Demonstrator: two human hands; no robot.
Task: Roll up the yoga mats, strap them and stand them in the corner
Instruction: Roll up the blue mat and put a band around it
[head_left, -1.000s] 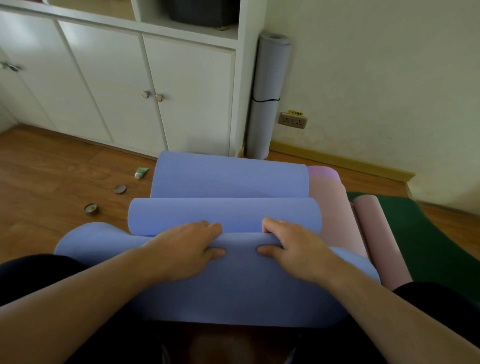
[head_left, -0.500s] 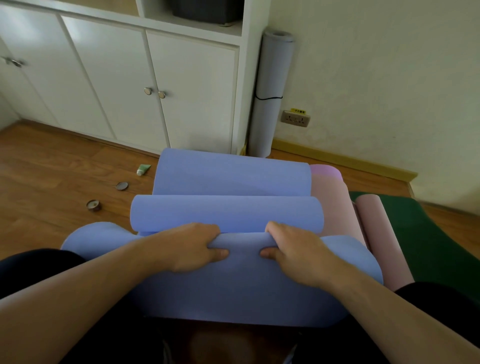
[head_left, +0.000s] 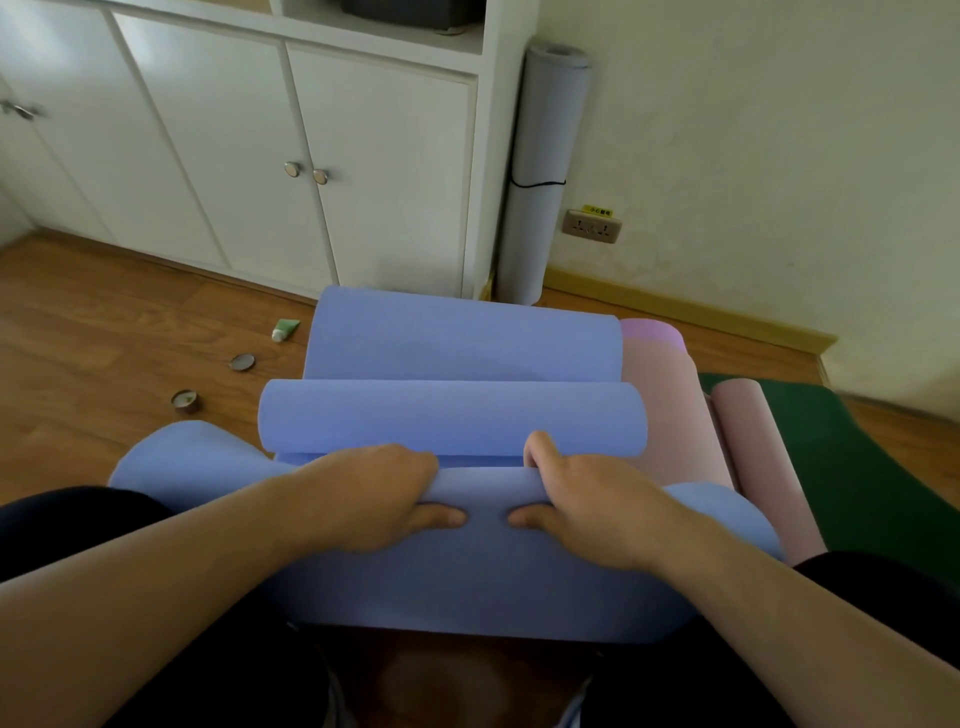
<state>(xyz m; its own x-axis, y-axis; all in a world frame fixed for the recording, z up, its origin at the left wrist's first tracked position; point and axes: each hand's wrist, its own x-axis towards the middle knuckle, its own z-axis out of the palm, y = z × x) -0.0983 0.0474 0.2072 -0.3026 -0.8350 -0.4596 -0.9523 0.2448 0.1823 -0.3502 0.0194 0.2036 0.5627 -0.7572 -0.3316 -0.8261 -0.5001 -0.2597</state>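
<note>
While the blue mat (head_left: 457, 566) lies with its roll running left-right across frame centre, left hand (head_left: 374, 499) and right hand (head_left: 597, 506) both grasp its near fold.

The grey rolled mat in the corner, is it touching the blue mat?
Apart. The head view shows a strip of bare wooden floor between the bottom of the standing grey mat and the far edge of the blue mat.

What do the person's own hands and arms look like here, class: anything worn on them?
Both forearms are bare to the frame's edge, no sleeves showing. The left hand and right hand wear no gloves, rings, watch or bands that I can see. Dark clothing covers the legs.
</note>
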